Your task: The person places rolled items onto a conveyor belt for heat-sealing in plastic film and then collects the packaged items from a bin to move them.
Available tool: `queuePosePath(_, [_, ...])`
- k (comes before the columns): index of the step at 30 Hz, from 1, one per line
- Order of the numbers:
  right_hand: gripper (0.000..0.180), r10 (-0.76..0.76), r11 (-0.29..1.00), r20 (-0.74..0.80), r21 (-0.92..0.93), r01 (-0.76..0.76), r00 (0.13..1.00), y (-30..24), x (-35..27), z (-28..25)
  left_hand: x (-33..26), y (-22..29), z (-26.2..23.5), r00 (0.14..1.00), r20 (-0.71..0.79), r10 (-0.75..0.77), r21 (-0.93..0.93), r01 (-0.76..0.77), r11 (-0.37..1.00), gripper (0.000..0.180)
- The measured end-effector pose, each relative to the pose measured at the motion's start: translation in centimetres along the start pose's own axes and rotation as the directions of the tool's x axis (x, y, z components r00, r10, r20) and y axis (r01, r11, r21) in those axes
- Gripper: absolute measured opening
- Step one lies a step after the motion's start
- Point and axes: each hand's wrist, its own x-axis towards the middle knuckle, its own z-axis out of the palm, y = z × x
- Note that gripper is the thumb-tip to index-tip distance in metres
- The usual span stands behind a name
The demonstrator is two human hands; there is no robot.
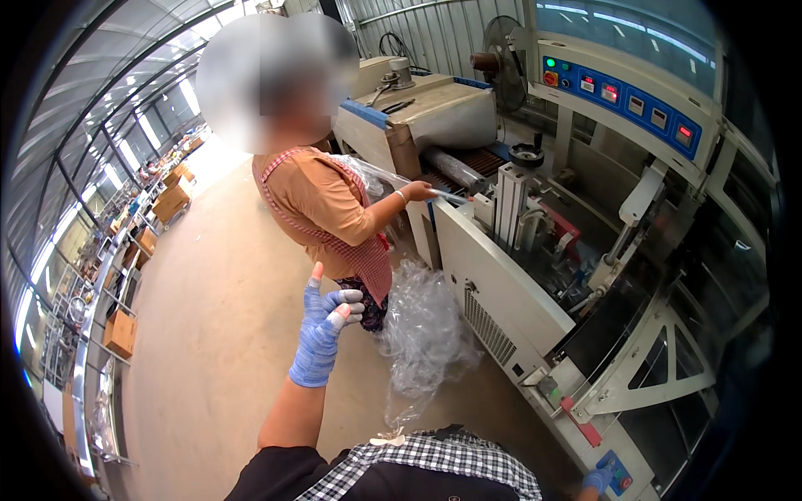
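My left hand (pixel 324 330), in a blue striped glove with bare fingertips, is raised in the air. One digit points up, the others are loosely bent and apart, and nothing is in them. At the lower right my right hand (pixel 598 478), also in a blue glove, reaches to a small blue control box (pixel 616 473) with red and green buttons. Its fingers seem stretched out against the box's edge; part of the hand is hidden. The box sits on the front end of a large white packing machine (pixel 501 288).
A co-worker in a checked apron (pixel 368 271) stands ahead, one hand holding clear film (pixel 393 177) at the machine. Crumpled clear plastic (pixel 426 326) lies on the floor between us. A panel with lit displays (pixel 618 96) spans the upper right. Benches with cardboard boxes (pixel 121 334) line the left.
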Motion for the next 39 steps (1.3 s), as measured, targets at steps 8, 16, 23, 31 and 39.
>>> queuePosePath(8, [0.050,-0.560,-0.322,0.263,-0.943,0.086,0.786,-3.2,-5.9,-1.7,-0.1,-2.2,0.7,0.980,0.147,-0.133,0.075,0.123,0.989,0.083])
queuePosePath(16, [0.043,-0.955,0.163,-0.269,-0.129,0.978,0.124,-29.3,-21.3,6.1,-3.9,-7.4,-1.9,0.626,0.508,-0.592,0.781,-0.045,0.623,0.055])
queuePosePath(23, [0.026,-0.725,-0.671,-0.344,0.547,0.500,-0.597,-45.5,-45.1,11.9,-12.5,-17.2,-9.0,0.405,0.250,-0.879,0.967,-0.152,0.205,0.059])
queuePosePath(31, [0.051,-0.510,-0.831,-0.645,0.539,0.134,-0.568,-48.6,-50.9,9.5,-25.0,-26.6,-22.6,0.420,0.004,-0.907,0.974,0.204,0.098,0.046])
queuePosePath(39, [0.040,-0.620,-0.691,-0.452,0.702,0.173,-0.641,-49.7,-50.4,8.0,-34.6,-31.2,-31.3,0.370,-0.118,-0.921,0.954,0.299,-0.002,0.037])
